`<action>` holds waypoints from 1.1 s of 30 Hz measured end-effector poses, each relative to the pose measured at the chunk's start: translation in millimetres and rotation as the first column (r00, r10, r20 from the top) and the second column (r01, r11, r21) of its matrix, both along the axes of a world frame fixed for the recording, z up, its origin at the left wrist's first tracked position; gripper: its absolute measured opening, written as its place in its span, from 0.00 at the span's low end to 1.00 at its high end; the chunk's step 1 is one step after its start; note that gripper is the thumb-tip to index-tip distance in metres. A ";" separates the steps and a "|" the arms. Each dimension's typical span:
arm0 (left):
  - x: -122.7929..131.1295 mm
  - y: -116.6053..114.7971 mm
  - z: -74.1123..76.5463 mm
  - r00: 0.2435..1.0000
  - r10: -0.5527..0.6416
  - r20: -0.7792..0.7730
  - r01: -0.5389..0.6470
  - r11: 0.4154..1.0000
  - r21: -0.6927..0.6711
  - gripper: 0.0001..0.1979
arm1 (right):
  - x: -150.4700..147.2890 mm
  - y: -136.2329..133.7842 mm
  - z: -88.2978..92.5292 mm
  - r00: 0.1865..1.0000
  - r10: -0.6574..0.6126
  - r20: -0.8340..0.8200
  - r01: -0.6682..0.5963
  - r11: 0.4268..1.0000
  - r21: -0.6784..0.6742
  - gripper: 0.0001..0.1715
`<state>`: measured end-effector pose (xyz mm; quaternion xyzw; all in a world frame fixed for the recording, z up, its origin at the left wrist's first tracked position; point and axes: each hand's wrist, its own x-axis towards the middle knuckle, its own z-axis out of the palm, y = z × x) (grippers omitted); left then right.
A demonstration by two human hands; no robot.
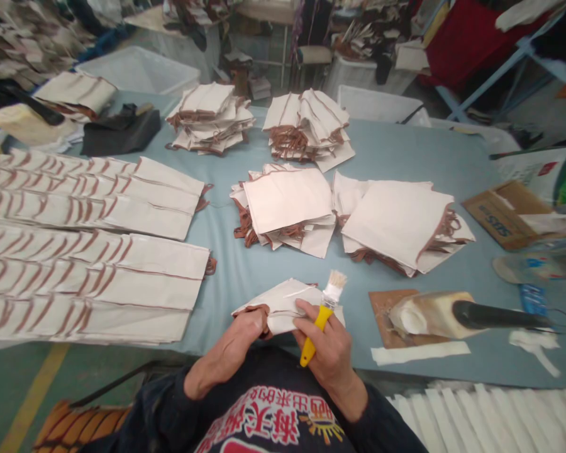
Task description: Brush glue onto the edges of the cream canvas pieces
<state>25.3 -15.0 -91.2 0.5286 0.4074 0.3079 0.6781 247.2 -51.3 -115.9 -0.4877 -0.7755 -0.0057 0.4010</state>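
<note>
A white fabric piece with a brown edge lies folded at the table's near edge, right in front of my body. My left hand is closed on its left end, where brown trim bunches under the fingers. My right hand grips a yellow-handled paintbrush, bristles pointing up and away, slightly tilted right. The thumb and fingertips of that same hand also press on the fabric. White stuff coats the lower bristles. Part of the fabric is hidden behind the fingers and the brush.
Overlapping rows of white fabric pieces cover the left side. Fabric stacks stand ahead and to the right. A cut plastic container with white contents rests on a brown board, beside a white strip and a cardboard box.
</note>
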 end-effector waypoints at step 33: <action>59.0 23.1 28.9 0.932 -0.131 -0.337 0.089 0.987 -0.135 0.30 | 38.8 -8.9 -15.7 0.999 0.031 -0.040 -0.031 0.999 0.012 0.06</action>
